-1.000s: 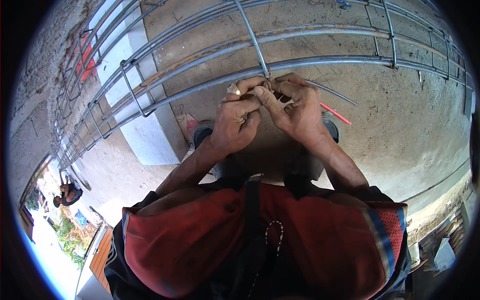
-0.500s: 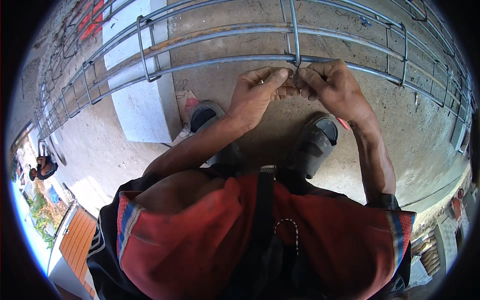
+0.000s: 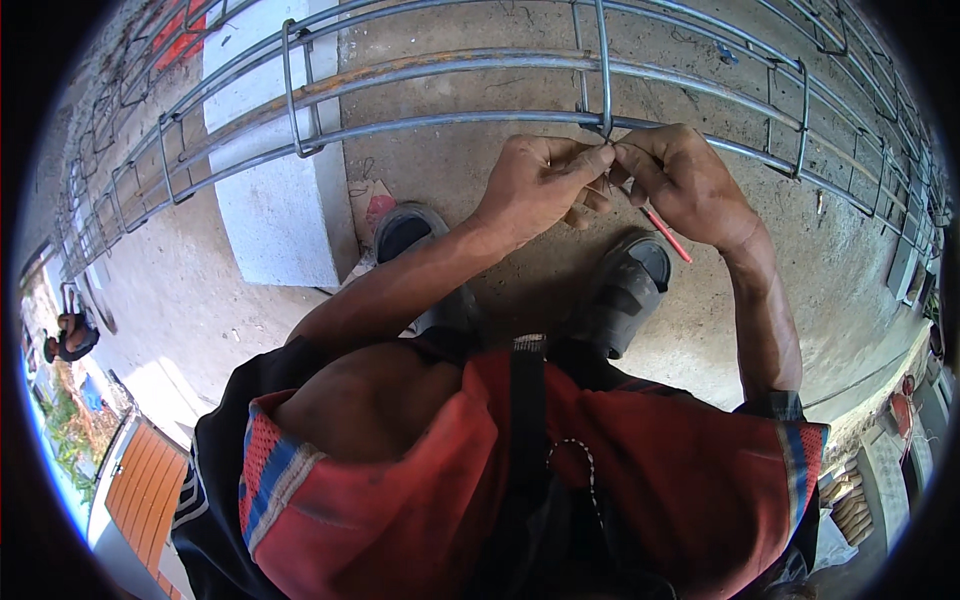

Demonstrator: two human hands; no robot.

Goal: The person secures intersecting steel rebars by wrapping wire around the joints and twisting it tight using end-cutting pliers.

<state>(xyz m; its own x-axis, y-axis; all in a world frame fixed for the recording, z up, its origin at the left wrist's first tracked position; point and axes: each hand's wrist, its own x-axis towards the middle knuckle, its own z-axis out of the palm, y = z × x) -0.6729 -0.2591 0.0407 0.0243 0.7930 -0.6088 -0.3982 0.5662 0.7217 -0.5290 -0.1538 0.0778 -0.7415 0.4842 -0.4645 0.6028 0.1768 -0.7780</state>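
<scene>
A long cage of steel reinforcing bars (image 3: 440,120) crosses in front of me, with square wire stirrups (image 3: 605,70) around its bars. Below one stirrup's corner, my left hand (image 3: 545,190) and my right hand (image 3: 690,185) meet at the fingertips. Both are closed in a pinch on a thin dark tie wire (image 3: 607,139) at the nearest bar; most of the wire is hidden by the fingers. Beneath my right hand a slim red handle (image 3: 668,236) sticks out toward me. Whether that hand's lower fingers hold it or it lies beyond them, I cannot tell.
A white block-shaped beam (image 3: 275,215) lies under the cage on the left. My feet in dark sandals (image 3: 630,290) stand on the concrete floor (image 3: 400,300). Another person (image 3: 72,335) is far off at the left edge. Stacked items (image 3: 850,505) lie at the lower right.
Both hands have shifted slightly right, and their fingertips have come together below the stirrup. More of the red handle shows under my right hand.
</scene>
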